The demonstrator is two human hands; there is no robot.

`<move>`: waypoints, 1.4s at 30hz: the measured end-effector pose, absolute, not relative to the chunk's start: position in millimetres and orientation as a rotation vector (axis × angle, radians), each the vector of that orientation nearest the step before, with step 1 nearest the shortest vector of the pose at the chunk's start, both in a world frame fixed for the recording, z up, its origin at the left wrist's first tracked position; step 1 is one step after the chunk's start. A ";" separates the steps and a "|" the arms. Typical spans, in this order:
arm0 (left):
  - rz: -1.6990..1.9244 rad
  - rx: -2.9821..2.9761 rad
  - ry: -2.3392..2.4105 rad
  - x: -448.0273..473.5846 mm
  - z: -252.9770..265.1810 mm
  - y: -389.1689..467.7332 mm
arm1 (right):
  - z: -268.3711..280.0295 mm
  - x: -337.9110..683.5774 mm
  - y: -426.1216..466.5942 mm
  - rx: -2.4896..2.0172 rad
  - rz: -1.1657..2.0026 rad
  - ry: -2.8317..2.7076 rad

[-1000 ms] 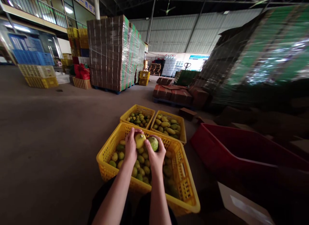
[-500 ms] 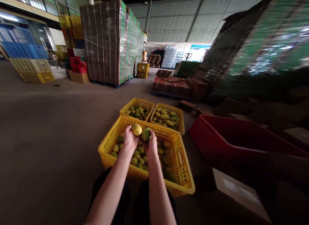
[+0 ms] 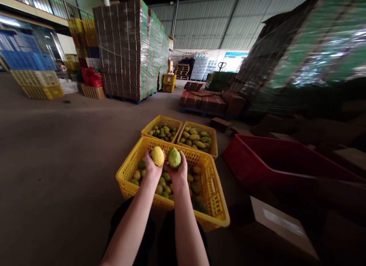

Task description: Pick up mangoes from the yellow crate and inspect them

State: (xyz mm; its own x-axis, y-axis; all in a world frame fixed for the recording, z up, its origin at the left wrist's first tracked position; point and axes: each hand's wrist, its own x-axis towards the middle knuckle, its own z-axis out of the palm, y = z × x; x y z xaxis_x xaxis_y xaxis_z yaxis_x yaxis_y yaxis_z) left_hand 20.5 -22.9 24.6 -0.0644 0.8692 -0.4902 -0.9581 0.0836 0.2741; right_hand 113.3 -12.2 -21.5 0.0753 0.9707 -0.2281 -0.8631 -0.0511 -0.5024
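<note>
My left hand [image 3: 153, 167] is wrapped round a yellow papaya [image 3: 158, 156], its fingers curled behind the fruit. In my right hand [image 3: 179, 170] sits a green papaya [image 3: 174, 158], gripped from below and the right side. Both fruits are held side by side with a small gap between them. Beneath my hands is a large yellow plastic crate [image 3: 219, 199], partly filled with green and yellow papayas [image 3: 166, 177]. My forearms and hands hide some of the fruit in the crate.
Two smaller yellow crates, one on the left [image 3: 145, 127] and one on the right [image 3: 215, 144], hold more fruit behind the large crate. A red tub [image 3: 243, 163] and a cardboard box [image 3: 280, 224] stand at the right. Wrapped pallet stacks [image 3: 120, 52] rise farther back.
Both fruits have turned in my hands and show more of their faces. The yellow one has shifted slightly left, and the gap between the two has widened.
</note>
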 end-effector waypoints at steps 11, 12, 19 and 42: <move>1.584 0.188 0.513 33.2 32.1 -32.2 | -7.9 116.3 -17.5 -0.420 1.541 -0.069; 1.586 0.216 0.511 34.1 31.5 -32.3 | -9.5 116.4 -16.7 -0.404 1.528 -0.084; 1.613 0.042 0.520 36.1 26.7 -26.3 | -18.1 116.3 -12.5 -0.350 1.438 -0.125; 1.342 -0.149 0.418 35.5 12.1 -17.1 | -21.0 116.9 -10.0 -0.251 1.424 0.002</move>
